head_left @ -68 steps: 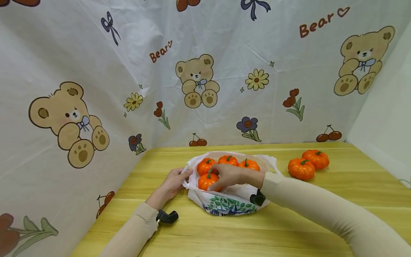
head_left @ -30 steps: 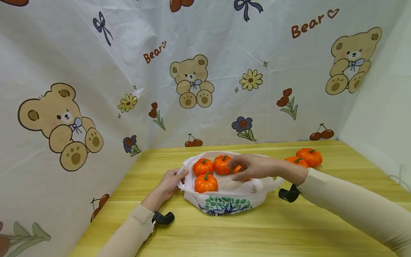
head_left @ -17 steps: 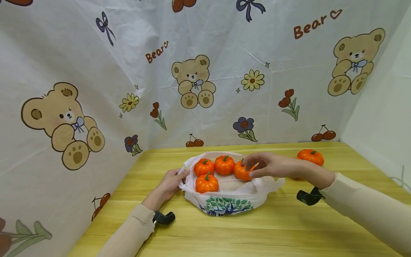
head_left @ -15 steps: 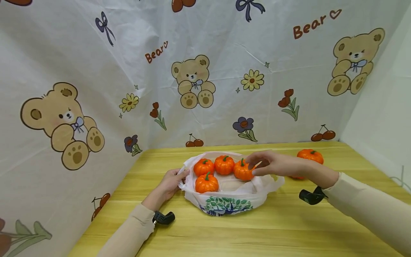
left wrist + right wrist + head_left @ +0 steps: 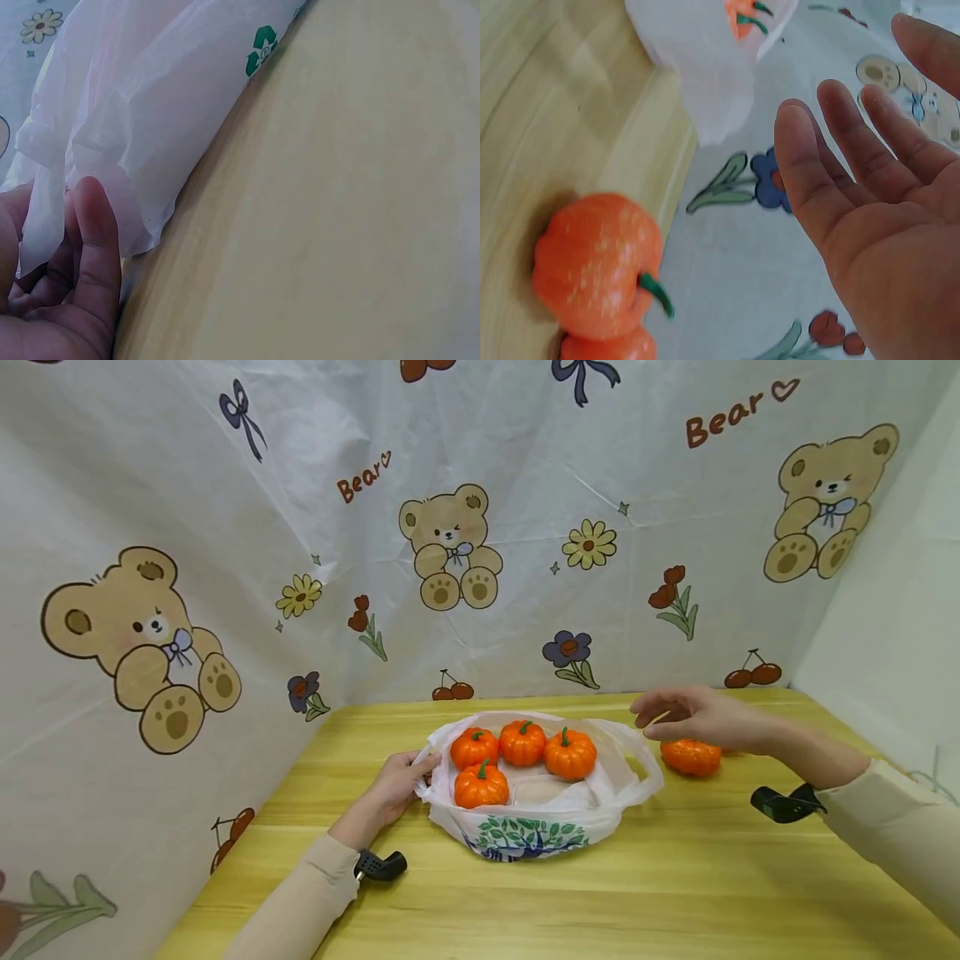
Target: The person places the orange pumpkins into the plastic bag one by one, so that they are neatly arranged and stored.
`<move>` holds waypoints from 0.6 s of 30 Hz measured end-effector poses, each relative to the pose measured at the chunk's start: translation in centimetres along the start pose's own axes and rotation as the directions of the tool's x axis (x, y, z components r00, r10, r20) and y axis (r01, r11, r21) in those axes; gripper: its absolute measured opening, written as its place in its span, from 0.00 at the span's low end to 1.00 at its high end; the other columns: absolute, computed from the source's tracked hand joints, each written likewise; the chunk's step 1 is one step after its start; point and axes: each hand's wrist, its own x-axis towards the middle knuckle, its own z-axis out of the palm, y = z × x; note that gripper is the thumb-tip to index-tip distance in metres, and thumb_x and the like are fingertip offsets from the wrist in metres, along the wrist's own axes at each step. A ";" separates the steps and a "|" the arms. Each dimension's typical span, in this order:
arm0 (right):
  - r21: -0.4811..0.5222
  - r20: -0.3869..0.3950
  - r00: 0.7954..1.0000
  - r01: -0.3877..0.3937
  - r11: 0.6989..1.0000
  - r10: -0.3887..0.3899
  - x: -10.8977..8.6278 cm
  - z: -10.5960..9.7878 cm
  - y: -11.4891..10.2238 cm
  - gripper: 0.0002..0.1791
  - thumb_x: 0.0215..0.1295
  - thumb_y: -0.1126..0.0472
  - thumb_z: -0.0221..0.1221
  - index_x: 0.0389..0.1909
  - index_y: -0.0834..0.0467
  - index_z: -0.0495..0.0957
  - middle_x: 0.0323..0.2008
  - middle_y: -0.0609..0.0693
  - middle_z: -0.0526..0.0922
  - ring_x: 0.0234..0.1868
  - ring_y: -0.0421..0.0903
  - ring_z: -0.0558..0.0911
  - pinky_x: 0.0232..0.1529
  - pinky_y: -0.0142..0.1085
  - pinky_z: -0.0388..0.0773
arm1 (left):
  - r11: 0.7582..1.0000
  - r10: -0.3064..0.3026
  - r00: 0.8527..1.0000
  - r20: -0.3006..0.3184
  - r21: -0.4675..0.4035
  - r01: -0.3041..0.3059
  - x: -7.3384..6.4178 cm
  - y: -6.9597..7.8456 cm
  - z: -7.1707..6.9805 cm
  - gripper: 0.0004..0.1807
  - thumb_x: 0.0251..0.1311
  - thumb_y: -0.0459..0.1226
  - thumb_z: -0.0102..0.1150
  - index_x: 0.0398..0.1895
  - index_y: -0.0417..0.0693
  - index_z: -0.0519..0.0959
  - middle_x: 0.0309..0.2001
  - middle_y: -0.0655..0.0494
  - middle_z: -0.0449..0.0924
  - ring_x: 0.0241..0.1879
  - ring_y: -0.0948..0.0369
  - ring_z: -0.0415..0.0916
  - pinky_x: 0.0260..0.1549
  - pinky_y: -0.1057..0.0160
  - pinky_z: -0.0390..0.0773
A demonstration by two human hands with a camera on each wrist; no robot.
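Observation:
A white plastic bag (image 5: 525,835) with a green and blue tree print lies spread on the table, its mouth turned up. Several small orange pumpkins (image 5: 481,786) with green stems sit inside it. My left hand (image 5: 393,789) pinches the bag's left edge between thumb and fingers, seen close in the left wrist view. My right hand (image 5: 708,720) hovers in the air right of the bag with loosely bent fingers and nothing in them. Just under it, on the table, is a pumpkin (image 5: 691,757); in the right wrist view a second pumpkin (image 5: 609,346) shows beside that one.
The bag's right handle loop (image 5: 643,777) stands out toward the right-hand pumpkins. A cloth (image 5: 525,635) printed with bears and flowers hangs behind and left of the wooden table (image 5: 570,902). A plain white wall (image 5: 892,635) rises on the right.
My right hand first touched the front-left pumpkin in the bag, then left it there and moved right, out over the table pumpkins. My left hand keeps its hold on the bag edge.

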 end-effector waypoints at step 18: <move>-0.013 -0.149 0.988 -0.052 0.999 0.050 -1.9 -5.0 7.4 0.27 0.72 0.57 0.65 0.67 0.61 0.71 0.57 0.59 0.82 0.50 0.32 0.82 0.48 0.30 0.83 | 1.000 -0.012 1.000 0.013 -0.013 0.012 -0.1 0.2 -0.1 0.16 0.73 0.45 0.60 0.46 0.39 0.81 0.30 0.56 0.78 0.31 0.62 0.80 0.33 0.65 0.84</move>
